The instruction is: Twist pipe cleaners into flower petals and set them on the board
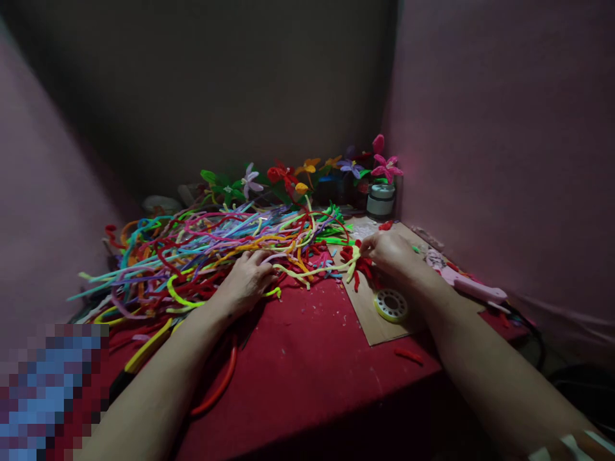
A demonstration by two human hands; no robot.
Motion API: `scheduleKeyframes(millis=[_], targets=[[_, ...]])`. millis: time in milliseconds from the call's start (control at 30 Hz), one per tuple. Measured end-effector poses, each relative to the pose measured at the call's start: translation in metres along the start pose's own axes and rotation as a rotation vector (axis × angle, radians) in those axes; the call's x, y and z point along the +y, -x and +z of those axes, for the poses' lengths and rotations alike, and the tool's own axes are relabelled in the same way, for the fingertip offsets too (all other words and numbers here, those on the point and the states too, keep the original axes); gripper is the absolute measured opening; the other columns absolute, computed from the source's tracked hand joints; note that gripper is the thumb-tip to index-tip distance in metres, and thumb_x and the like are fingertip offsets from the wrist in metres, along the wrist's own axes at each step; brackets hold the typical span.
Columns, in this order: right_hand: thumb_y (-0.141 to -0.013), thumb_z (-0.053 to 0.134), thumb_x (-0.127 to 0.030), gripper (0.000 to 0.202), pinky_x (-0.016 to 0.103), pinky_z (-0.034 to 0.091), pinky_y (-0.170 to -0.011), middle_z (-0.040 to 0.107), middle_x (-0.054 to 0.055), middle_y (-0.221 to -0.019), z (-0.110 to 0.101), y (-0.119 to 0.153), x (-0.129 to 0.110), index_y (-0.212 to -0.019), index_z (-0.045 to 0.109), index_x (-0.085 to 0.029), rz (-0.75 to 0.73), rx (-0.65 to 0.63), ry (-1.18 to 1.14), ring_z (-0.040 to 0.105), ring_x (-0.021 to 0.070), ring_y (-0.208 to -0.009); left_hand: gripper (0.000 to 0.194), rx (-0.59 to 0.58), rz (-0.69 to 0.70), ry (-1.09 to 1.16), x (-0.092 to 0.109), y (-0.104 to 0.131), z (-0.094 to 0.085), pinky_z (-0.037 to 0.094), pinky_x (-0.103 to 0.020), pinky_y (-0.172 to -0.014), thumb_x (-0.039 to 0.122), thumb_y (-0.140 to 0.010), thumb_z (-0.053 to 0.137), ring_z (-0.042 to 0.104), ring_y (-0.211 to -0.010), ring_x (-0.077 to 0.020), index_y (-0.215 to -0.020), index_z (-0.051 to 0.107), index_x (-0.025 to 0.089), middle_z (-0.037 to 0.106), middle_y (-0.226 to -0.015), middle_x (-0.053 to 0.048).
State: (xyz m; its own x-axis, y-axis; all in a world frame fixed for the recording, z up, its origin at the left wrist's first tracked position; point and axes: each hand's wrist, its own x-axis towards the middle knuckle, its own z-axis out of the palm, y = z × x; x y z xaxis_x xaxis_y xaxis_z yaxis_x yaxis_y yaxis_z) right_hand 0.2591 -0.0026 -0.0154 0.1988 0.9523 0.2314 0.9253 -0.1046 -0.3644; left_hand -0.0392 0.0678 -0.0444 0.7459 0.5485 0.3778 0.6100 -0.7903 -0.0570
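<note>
On red tablecloth, near front edge, loose red snippet. Beyond it, tape roll flat on cardboard. Left hand rests at heaped pipe cleaners; cannot tell whether it grips any. Pale yellow pipe cleaner stretches between both hands. Right hand, over cardboard, pinches it beside red fuzzy bunch. Farther back, fuzzy flowers and lidded jar.

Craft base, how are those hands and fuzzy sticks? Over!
Left hand on fuzzy stick pile. Right hand touching pale-yellow stick. White roll nearby on cardboard.
</note>
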Motion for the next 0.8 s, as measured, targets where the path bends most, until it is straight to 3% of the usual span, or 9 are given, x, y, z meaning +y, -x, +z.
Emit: scheduleKeyframes(millis=[200, 333, 433, 500, 567, 667, 733, 800], targets=[[-0.065, 0.057, -0.012, 0.013, 0.022, 0.033, -0.049, 0.061, 0.001, -0.056, -0.018, 0.003, -0.008, -0.064, 0.069, -0.017, -0.096, -0.025, -0.324, 0.048, 0.0092, -0.05, 0.017, 0.266, -0.064, -0.056, 0.022, 0.001, -0.028, 0.034, -0.043, -0.092, 0.031, -0.08, 0.052, 0.044, -0.104, -0.025, -0.087, 0.065, 0.022, 0.052, -0.114, -0.008], [-0.067, 0.061, -0.023, 0.013, 0.02, 0.031, -0.041, 0.059, 0.001, -0.051, -0.033, 0.013, -0.027, -0.072, 0.069, -0.013, -0.105, -0.228, -0.756, 0.045, 0.0069, -0.041, 0.026, 0.424, -0.126, 0.111, 0.052, -0.006, -0.053, 0.035, -0.039, -0.093, 0.03, -0.082, 0.051, 0.047, -0.104, -0.0225, -0.105, 0.058, 0.023, 0.055, -0.11, -0.007], [-0.065, 0.065, -0.028, 0.019, 0.019, 0.032, -0.04, 0.06, 0.001, -0.053, -0.04, 0.019, -0.043, -0.076, 0.068, -0.012, -0.18, -0.328, -0.984, 0.046, 0.0069, -0.042, 0.035, 0.26, -0.102, 0.393, 0.074, -0.013, -0.061, 0.039, -0.034, -0.089, 0.035, -0.081, 0.052, 0.05, -0.103, -0.0207, -0.114, 0.052, 0.022, 0.058, -0.112, -0.006], [-0.065, 0.065, -0.027, 0.019, 0.019, 0.034, -0.041, 0.059, 0.0, -0.053, -0.043, 0.021, -0.054, -0.076, 0.067, -0.012, -0.219, -0.312, -1.054, 0.047, 0.007, -0.043, 0.026, 0.127, -0.157, 0.563, 0.082, -0.015, -0.061, 0.043, -0.028, -0.076, 0.036, -0.083, 0.047, 0.057, -0.086, -0.0169, -0.1, 0.059, 0.019, 0.064, -0.094, -0.004], [-0.065, 0.065, -0.025, 0.016, 0.019, 0.036, -0.043, 0.058, -0.001, -0.052, -0.045, 0.019, -0.062, -0.073, 0.067, -0.012, -0.247, -0.262, -1.055, 0.048, 0.0071, -0.045, 0.027, 0.104, -0.278, 0.634, 0.082, -0.014, -0.062, 0.042, -0.023, -0.061, 0.036, -0.086, 0.041, 0.055, -0.065, -0.0127, -0.085, 0.06, 0.017, 0.062, -0.072, -0.001], [-0.064, 0.065, -0.022, 0.012, 0.019, 0.037, -0.046, 0.056, -0.002, -0.051, -0.044, 0.013, -0.066, -0.069, 0.068, -0.011, -0.27, -0.195, -0.969, 0.048, 0.0065, -0.047, 0.026, 0.281, -0.37, 0.479, 0.073, -0.008, -0.066, 0.04, -0.022, -0.058, 0.036, -0.086, 0.04, 0.052, -0.061, -0.0116, -0.081, 0.058, 0.017, 0.058, -0.067, 0.0], [-0.064, 0.065, -0.023, 0.013, 0.018, 0.035, -0.044, 0.054, -0.002, -0.05, -0.043, 0.009, -0.063, -0.068, 0.068, -0.011, -0.266, -0.192, -0.868, 0.044, 0.0056, -0.045, 0.022, 0.368, -0.284, 0.277, 0.064, -0.004, -0.069, 0.04, -0.023, -0.064, 0.034, -0.086, 0.042, 0.054, -0.068, -0.0131, -0.081, 0.057, 0.018, 0.059, -0.072, -0.002], [-0.064, 0.066, -0.024, 0.013, 0.018, 0.03, -0.04, 0.053, -0.002, -0.048, -0.044, 0.007, -0.059, -0.065, 0.069, -0.011, -0.26, -0.22, -0.784, 0.04, 0.0046, -0.043, 0.021, 0.374, -0.174, 0.113, 0.057, 0.0, -0.07, 0.04, -0.024, -0.069, 0.032, -0.085, 0.043, 0.056, -0.074, -0.0145, -0.08, 0.058, 0.018, 0.061, -0.076, -0.003]])
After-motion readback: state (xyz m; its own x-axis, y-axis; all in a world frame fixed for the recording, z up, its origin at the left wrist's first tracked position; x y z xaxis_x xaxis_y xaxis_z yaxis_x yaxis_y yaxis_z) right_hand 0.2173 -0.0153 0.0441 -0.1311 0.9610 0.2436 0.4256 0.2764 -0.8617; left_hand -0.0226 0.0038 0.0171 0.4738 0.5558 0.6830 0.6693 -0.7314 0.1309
